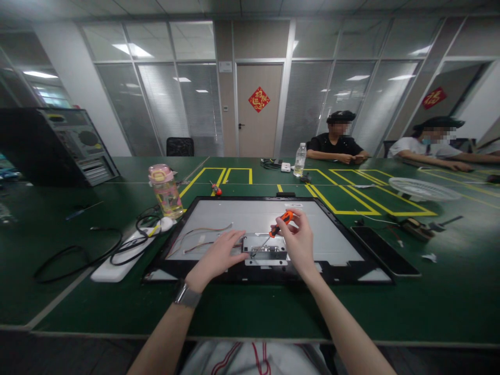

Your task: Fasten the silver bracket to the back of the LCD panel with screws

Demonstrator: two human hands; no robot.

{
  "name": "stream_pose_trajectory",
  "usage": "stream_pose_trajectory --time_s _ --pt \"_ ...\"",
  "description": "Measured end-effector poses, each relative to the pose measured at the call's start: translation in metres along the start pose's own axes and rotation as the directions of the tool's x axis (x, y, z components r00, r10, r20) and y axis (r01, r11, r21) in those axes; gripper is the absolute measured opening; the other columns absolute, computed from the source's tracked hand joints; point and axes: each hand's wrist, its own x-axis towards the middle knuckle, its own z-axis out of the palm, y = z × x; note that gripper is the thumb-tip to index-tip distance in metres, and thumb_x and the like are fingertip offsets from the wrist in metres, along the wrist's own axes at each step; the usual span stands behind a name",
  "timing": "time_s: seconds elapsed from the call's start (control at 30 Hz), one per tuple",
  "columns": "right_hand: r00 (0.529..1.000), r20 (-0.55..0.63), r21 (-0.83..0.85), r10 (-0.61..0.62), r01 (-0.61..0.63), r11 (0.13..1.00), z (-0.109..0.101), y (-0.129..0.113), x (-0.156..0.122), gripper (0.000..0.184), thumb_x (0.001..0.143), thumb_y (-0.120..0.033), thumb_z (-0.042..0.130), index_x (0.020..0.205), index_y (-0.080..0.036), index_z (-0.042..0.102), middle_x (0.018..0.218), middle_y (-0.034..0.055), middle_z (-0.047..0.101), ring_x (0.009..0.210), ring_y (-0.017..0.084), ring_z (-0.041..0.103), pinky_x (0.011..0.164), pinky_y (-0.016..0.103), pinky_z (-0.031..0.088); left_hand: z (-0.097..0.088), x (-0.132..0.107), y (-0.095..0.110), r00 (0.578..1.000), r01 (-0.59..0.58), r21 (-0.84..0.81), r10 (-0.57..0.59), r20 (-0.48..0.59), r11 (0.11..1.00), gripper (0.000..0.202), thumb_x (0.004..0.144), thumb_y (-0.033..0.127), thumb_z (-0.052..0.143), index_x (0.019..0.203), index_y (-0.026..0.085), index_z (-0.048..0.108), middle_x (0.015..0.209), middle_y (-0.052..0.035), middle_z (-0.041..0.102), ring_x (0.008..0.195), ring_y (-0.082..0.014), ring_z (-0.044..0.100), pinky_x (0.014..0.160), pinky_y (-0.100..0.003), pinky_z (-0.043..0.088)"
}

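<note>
gripping an orange screwdriver [280, 224], the right hand [299, 242] angles down; left hand [219, 255] lies flat, released, on the metal plate [265, 250].

A single head-worn camera looks forward and down from the near edge of the green bench [250, 312], close above the near work area, its wide view reaching the far glass wall [156, 104].

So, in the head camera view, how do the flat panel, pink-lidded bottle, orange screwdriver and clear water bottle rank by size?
1. flat panel
2. pink-lidded bottle
3. orange screwdriver and clear water bottle: look alike; the bottle stands farther off, so unsure.
</note>
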Motion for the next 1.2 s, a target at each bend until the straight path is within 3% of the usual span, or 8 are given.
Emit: stream_pose_trajectory --time_s 0.9,1.07,1.2 --pt "0.998 0.038 -0.029 -0.041 0.042 0.999 0.0012 0.0013 -0.0022 0.042 0.078 -0.046 0.071 0.105 -0.023 0.05 0.09 0.0022 0.062 0.068 0.021 0.072 0.064 0.036 0.062 0.0004 0.0 -0.0006 1.0 0.012 -0.031 -0.012 0.005 0.999 0.062 0.086 0.048 0.06 0.141 0.025 0.043 0.147 -0.0089 0.045 0.137 -0.0286 0.038 0.114 -0.045 0.029" --pt "0.986 0.138 -0.001 -0.093 0.094 0.996 0.0007 0.0028 -0.0025 0.034 0.081 -0.041 0.067 0.107 -0.023 0.052 0.093 0.0028 0.065 0.071 0.019 0.071 0.071 0.038 0.062 0.002 0.0005 -0.0024 1.0 0.017 -0.029 -0.017 0.006 0.999 0.062 0.085 0.048 0.06 0.141 0.026 0.043 0.147 -0.0084 0.045 0.138 -0.0288 0.037 0.114 -0.045 0.028" --pt "0.942 0.296 0.046 -0.16 0.153 0.987 0.0012 -0.0021 -0.006 0.031 0.087 -0.037 0.061 0.115 -0.026 0.054 0.105 0.0054 0.065 0.081 0.019 0.071 0.081 0.04 0.06 0.0015 0.0007 -0.0018 1.0 0.012 -0.024 -0.012 0.007 1.0 0.064 0.085 0.048 0.06 0.142 0.025 0.042 0.148 -0.0091 0.044 0.138 -0.029 0.037 0.114 -0.045 0.028"
